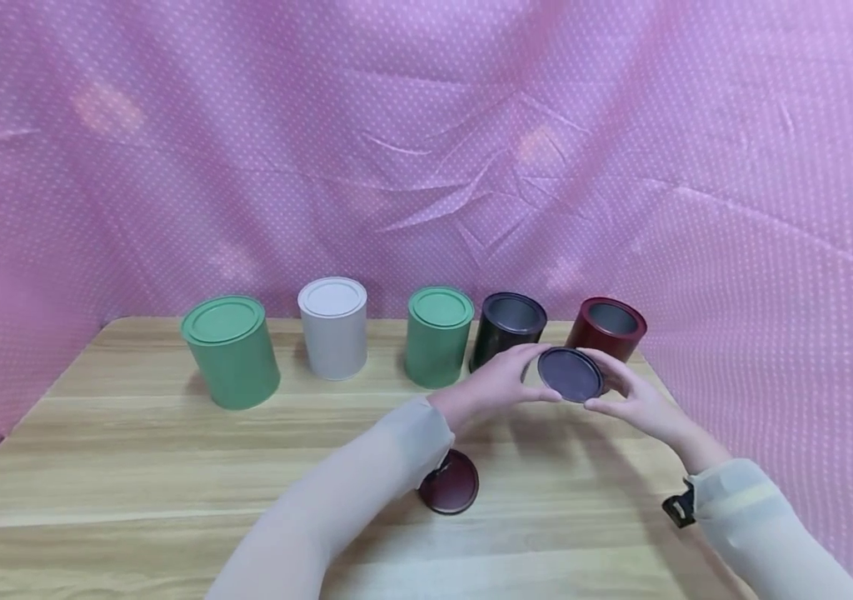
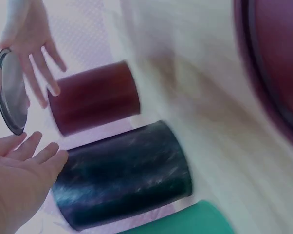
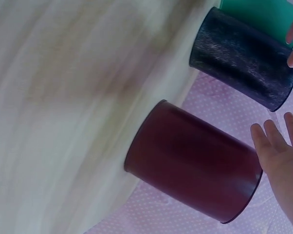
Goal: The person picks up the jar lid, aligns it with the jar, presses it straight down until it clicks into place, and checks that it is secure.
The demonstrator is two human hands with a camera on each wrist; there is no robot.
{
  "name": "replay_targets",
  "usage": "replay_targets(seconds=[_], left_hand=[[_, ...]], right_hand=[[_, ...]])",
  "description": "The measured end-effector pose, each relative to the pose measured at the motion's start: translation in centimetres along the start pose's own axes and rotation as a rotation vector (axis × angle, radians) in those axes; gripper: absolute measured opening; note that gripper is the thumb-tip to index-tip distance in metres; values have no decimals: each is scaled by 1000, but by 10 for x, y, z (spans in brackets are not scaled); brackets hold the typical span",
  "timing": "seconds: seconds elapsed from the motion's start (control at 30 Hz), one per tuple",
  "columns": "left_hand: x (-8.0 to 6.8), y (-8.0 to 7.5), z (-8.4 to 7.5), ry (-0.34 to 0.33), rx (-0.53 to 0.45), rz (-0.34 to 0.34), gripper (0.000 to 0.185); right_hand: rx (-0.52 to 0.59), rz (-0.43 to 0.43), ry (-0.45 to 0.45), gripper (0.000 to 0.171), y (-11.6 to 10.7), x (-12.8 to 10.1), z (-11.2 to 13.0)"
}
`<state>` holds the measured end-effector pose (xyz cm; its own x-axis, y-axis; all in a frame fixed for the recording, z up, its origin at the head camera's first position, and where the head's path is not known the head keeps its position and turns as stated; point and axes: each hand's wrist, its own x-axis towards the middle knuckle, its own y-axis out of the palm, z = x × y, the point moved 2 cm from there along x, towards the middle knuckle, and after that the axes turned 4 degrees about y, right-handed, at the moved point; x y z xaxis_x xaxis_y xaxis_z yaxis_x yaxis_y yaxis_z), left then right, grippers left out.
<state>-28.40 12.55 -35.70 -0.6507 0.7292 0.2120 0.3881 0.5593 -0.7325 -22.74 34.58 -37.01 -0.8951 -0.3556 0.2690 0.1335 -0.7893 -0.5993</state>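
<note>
Both hands hold a round dark lid [image 1: 570,374] above the table, tilted. My left hand [image 1: 497,383] has its thumb and a finger at the lid's left rim; my right hand [image 1: 636,404] grips the right rim. In the left wrist view the dark lid [image 2: 13,95] stands edge-on between the two hands. Behind the left hand stands a lidless black can [image 1: 490,343]. A lidless dark red can [image 1: 597,337] stands behind the right hand, partly hidden. On the table, a dark red lid [image 1: 456,486] lies flat, partly covered by the left sleeve.
Left of the black can, in a row, stand a lidded green can [image 1: 437,350], a lidded white can [image 1: 335,342] and a larger-looking lidded green can [image 1: 235,367]. A pink dotted cloth [image 1: 426,167] hangs behind the wooden table [image 1: 134,500] and along both sides.
</note>
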Motion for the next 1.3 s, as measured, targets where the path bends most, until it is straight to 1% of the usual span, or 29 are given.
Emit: replay_targets(seconds=[0.17,0.27,0.33,0.47,0.57,0.67,0.83,1.03,1.17,1.23,1.3], left_hand=[[4,-17,-1,26,29,9,79],[6,-27,1,30,34,17,80],[7,-33,2,33,11,22,80],[9,-41,8,21,-43,21,80],[11,-45,12,-6,-88,19,79],[14,-49,16,-18,-92,28,80],[19,-58,22,1,-92,35,78],[24,-63,30,13,-190,2,74],[27,-65,33,24,-246,-22,70],[29,-67,35,34,-256,-25,68],[31,-70,36,48,-243,-13,67]], right_hand=[[43,-11,27,67,2,8,4],[55,-20,37,67,3,16,8],[60,-23,41,67,3,21,11],[-14,-57,73,68,-1,32,16],[-33,-72,83,68,-4,39,17],[22,-67,80,67,-4,46,17],[95,-63,106,64,-1,57,14],[183,-73,82,60,2,69,11],[207,-70,87,60,1,75,10],[205,-71,104,60,0,78,10],[199,-72,122,60,0,81,9]])
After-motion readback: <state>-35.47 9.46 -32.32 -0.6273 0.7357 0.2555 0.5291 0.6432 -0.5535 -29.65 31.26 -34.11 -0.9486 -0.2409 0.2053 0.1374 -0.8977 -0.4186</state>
